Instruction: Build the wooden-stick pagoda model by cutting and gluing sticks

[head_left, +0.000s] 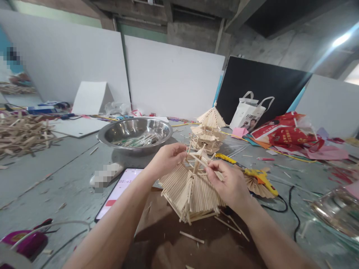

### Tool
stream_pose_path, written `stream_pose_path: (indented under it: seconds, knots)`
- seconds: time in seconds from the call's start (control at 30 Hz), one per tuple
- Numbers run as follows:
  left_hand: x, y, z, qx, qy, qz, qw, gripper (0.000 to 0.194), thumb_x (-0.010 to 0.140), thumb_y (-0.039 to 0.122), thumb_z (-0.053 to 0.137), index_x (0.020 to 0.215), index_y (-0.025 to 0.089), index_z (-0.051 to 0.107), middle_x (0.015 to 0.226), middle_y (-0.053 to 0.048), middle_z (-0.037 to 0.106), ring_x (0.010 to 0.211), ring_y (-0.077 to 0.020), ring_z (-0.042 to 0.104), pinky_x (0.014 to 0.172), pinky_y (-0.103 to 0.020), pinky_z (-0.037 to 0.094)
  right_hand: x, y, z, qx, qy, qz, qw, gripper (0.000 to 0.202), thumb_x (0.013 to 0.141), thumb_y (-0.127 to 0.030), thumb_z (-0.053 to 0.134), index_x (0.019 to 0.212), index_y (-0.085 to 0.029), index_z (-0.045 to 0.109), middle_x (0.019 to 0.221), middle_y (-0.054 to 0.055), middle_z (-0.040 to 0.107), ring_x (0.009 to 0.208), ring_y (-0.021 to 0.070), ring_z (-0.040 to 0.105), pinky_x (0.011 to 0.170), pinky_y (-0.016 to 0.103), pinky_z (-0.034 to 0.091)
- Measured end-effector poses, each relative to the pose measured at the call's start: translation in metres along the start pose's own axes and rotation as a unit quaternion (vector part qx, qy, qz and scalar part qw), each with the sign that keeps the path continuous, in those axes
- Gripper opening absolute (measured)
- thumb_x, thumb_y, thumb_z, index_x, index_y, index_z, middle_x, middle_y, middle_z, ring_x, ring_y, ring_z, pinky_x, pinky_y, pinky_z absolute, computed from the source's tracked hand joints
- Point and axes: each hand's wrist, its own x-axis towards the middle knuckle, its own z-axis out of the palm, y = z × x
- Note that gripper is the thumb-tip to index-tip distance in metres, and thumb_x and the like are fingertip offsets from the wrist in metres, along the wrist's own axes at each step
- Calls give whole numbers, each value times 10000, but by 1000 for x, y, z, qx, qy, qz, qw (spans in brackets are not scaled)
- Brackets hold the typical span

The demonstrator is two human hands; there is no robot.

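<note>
A pagoda model (193, 190) built of thin wooden sticks stands in front of me, with a sloping roof of sticks side by side and an open frame on top. My left hand (169, 158) is at the left of that frame, its fingers curled against the upper sticks. From the right, my right hand (228, 181) pinches the end of a short wooden stick (199, 160) that slants across the frame. Its far end lies near my left fingertips; whether it touches the frame I cannot tell. Behind stands another stick pagoda (211, 117) with a pointed roof.
A steel bowl (103, 139) holding wrapped sticks stands back left, near a phone (126, 185) showing a timer. A yellow glue gun (259, 177) with black cable lies right. Loose sticks (192, 237) lie on the brown board (165, 248); a stick pile (22, 130) is far left.
</note>
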Motion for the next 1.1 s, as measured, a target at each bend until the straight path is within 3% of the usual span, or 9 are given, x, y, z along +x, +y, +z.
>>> stream_pose_path:
  seconds: [0.2,0.37,0.53,0.7,1.1]
  knots:
    - [-4,11,1,61,1,-5,998,261,770,325,411,899,170,576,849,-38,629,760,-149,548,677,-286,422,9,21,0,31,23,55,998,161,782,-313,415,800,-197,526,793,35,628,745,157,576,684,266,420]
    - [-8,25,5,76,-17,5,997,235,781,303,401,882,187,579,819,-21,628,731,-135,547,655,-273,416,10,30,-12,3,9,72,997,204,803,-348,392,818,-195,526,762,24,615,709,154,565,651,257,401]
    - [-7,24,11,75,30,-4,997,246,762,284,439,955,185,556,833,-30,636,709,-130,553,656,-274,420,12,26,-27,-92,28,22,995,169,821,-282,378,829,-198,524,743,15,611,675,140,559,618,234,368]
    - [-6,20,15,63,51,0,997,232,753,299,457,906,181,587,837,-31,646,731,-132,567,661,-260,423,20,17,-31,-171,8,-24,985,170,812,-263,403,795,-191,556,649,10,617,575,136,557,551,238,349]
    - [-3,18,19,87,75,31,993,174,764,291,457,767,186,596,700,21,626,626,-86,534,587,-209,383,13,20,-20,-130,25,-36,991,136,792,-260,448,820,-206,570,720,3,649,605,128,586,547,228,384]
